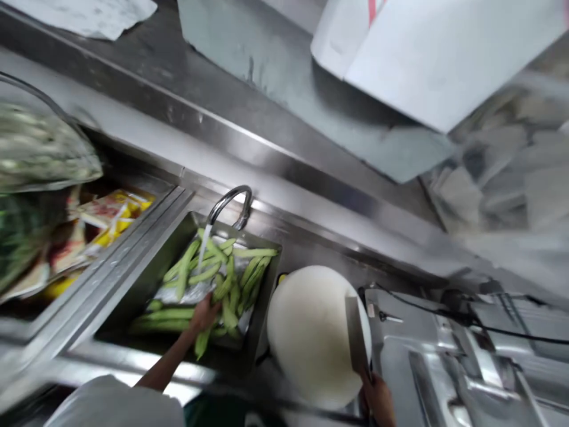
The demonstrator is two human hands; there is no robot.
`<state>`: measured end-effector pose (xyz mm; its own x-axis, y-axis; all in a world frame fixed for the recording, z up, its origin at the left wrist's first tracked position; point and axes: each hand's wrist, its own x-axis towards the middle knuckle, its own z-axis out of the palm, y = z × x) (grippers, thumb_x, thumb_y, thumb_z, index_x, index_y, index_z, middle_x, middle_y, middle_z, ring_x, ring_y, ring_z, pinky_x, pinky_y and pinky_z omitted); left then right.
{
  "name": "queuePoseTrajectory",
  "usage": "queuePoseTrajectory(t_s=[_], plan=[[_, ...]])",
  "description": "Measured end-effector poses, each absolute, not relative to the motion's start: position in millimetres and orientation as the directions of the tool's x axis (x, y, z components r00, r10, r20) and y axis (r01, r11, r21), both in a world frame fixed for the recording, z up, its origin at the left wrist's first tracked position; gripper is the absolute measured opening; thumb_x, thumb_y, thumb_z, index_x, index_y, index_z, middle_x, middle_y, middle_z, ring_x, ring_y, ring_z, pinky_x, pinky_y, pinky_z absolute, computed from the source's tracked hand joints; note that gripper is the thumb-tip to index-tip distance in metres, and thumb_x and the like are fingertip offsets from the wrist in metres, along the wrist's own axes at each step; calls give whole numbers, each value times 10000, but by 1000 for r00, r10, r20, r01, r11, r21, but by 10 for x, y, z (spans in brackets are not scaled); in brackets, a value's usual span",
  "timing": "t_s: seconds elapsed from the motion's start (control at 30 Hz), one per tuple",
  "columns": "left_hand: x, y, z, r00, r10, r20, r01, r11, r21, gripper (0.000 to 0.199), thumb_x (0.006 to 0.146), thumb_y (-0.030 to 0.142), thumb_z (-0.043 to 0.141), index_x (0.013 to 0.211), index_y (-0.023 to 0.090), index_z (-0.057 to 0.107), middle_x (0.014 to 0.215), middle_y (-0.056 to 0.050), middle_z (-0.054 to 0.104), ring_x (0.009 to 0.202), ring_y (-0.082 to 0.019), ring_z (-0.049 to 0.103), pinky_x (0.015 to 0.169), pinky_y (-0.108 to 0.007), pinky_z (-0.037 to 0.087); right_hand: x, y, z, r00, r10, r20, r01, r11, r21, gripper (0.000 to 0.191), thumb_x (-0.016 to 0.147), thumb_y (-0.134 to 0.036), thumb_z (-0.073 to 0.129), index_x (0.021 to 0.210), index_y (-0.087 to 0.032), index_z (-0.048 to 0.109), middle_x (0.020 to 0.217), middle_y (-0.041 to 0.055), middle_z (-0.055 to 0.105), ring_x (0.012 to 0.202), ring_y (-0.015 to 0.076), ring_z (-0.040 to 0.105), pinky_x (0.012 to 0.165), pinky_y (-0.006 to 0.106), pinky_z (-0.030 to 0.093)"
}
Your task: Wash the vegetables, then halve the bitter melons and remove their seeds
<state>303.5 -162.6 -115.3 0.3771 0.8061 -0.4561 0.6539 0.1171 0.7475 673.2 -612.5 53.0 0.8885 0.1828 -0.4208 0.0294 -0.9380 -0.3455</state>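
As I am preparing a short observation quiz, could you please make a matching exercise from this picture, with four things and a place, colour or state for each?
1. Cleaver
2. Faucet
3. Green vegetables
4. Round board

A. Inside the sink basin
B. Off-white
C. Held in the right hand
D. Running water

Pairs: 1-C, 2-D, 3-A, 4-B
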Motion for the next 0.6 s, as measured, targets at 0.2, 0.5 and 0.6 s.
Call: queuePoseTrajectory(t_s=[0.2, 0.5, 0.6], plan=[[3040, -2090, 419, 524, 609, -595, 65, 668, 741, 439, 776, 500, 710, 1043, 170, 595, 769, -40, 661, 554, -154, 589, 529, -280, 484, 6803, -6173, 567, 845, 233, -481, 115, -958, -263, 387, 767, -594, 456, 622, -247, 547, 534, 76, 628, 519, 237, 620, 566, 339, 476], [3372, -2826, 1299, 837, 296, -460, -58, 884, 465, 348, 874, 451, 565, 912, 107, 612, 787, -85, 645, 475, -95, 489, 380, -197, 369, 6908, -6364, 469, 802, 325, -501, 127, -913, -388, 375, 852, -522, 512, 633, -223, 572, 542, 82, 655, 483, 217, 609, 582, 319, 461], [3395, -3067, 1436, 847, 343, -407, -106, 858, 502, 269, 856, 353, 605, 1028, 146, 586, 894, -88, 671, 558, -136, 567, 426, -228, 447, 6966, -6387, 426, 796, 351, -494, 152, -905, -398, 379, 871, -489, 503, 615, -219, 574, 519, 85, 646, 493, 218, 611, 580, 310, 452]])
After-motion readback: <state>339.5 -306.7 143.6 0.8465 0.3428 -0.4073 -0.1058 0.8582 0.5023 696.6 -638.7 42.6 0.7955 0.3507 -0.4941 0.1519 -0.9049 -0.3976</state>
